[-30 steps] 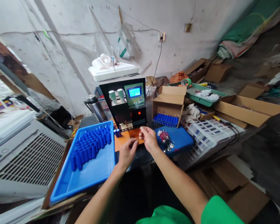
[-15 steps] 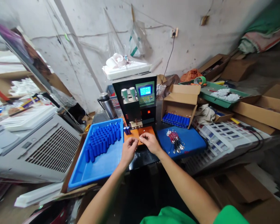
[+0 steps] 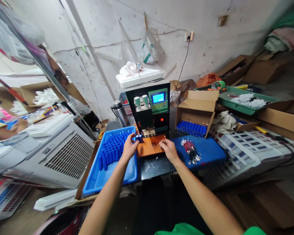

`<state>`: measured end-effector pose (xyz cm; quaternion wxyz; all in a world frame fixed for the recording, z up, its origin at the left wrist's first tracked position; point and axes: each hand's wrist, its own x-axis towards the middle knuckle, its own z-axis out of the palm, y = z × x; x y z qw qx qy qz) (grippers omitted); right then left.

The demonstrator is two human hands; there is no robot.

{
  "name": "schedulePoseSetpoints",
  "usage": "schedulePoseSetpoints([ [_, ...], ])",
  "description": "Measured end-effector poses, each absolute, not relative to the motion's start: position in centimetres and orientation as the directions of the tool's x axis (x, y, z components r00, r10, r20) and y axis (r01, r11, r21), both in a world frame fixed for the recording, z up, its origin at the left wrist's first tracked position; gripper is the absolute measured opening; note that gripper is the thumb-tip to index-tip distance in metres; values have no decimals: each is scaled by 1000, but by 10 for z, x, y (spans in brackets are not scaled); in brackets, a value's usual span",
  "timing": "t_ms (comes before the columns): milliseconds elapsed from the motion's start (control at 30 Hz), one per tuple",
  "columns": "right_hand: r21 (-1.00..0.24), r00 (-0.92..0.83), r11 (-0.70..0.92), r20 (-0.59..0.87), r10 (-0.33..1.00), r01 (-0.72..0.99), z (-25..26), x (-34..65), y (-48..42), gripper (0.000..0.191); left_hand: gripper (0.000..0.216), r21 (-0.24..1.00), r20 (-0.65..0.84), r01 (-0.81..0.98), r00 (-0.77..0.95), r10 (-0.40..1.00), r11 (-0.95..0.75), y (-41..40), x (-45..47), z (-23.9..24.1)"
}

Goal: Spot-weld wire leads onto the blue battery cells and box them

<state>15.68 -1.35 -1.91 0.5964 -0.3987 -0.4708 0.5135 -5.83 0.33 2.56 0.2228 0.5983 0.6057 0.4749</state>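
Note:
My left hand reaches over the right rim of the blue tray, thumb and fingers apart. Right at its fingertips, a few blue cylindrical battery cells stand upright on the orange board. Over the board's right side, my right hand is closed in a pinch; small light bits show at its fingertips, too small to name. Behind the board stands a black spot welder with a lit blue screen. Rows of blue cells fill the tray's upper part.
Red and black wire leads lie bunched on a blue pad at right. Behind it, an open cardboard box holds more blue cells. A steel flask stands left of the welder. Another person's arm shows at far left.
My hands were together in front of the welder. The left has moved left to the standing cells and opened; the right has moved right, still pinched. The view has shifted slightly.

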Motion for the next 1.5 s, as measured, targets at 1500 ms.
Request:
schedulePoseSetpoints([
  [1500, -982, 113, 179, 172, 979, -59, -15, 126, 29, 18, 30, 900, 330, 284, 47, 943, -329, 2, 6, -12],
])
